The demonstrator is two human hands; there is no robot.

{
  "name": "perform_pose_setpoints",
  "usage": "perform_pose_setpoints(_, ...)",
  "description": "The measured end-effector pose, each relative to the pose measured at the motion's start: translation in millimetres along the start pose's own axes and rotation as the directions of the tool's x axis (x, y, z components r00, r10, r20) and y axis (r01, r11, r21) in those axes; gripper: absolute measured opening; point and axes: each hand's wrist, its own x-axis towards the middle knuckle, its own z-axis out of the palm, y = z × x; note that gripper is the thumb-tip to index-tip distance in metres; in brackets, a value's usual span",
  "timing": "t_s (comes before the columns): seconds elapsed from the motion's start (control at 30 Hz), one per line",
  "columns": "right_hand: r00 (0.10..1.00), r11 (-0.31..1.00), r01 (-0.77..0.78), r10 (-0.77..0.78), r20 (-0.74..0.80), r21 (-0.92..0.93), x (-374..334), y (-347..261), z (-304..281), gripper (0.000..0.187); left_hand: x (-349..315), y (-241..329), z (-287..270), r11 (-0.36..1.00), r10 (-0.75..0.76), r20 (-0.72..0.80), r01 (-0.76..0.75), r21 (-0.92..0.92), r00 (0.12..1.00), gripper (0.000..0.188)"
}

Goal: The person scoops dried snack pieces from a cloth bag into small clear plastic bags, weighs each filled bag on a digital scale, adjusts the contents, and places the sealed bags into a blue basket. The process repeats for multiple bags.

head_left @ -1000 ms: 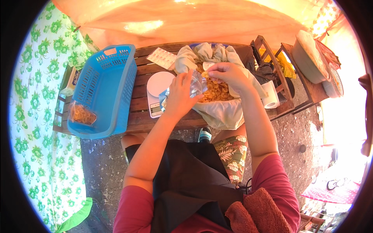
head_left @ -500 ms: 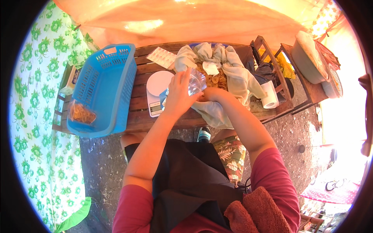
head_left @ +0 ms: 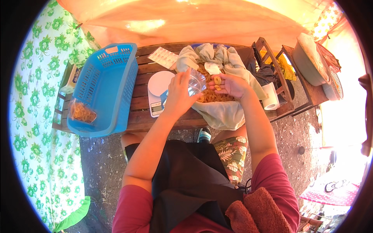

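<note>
Right hand (head_left: 232, 85), palm up, fingers loosely extended, supports yellow chips (head_left: 217, 80); left hand (head_left: 180, 93), curled, grips clear bag (head_left: 198, 82) alongside.

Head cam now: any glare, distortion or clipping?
Head view: the right side washes out near white; a bright patch glares on the orange sheet; the clear bag in the left hand shows glints; fisheye bows the far edge of the wooden table, and black fills the corners.
</note>
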Motion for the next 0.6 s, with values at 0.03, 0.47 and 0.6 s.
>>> perform_pose_setpoints(0.03, 0.999, 0.999, 0.032, -0.033, 0.033, 0.031, 0, 1, 0, 0.036, 0, 1, 0, 1.0, 0.0, 0.001, 0.0, -0.001, 1.0, 0.089)
perform_pose_setpoints(0.47, 0.923, 0.883, 0.329, -0.375, -0.081, -0.335, -5, -18, 62, 0.033, 1, 3, 1, 0.998, -0.02, 0.017, 0.019, 0.056, 1.0, 0.089)
perform_pose_setpoints(0.6, 0.891, 0.674, 0.329, -0.454, -0.019, -0.661, -2, -19, 96, 0.03, 7, 3, 4, 0.999, -0.029, -0.015, 0.03, 0.032, 0.999, 0.089)
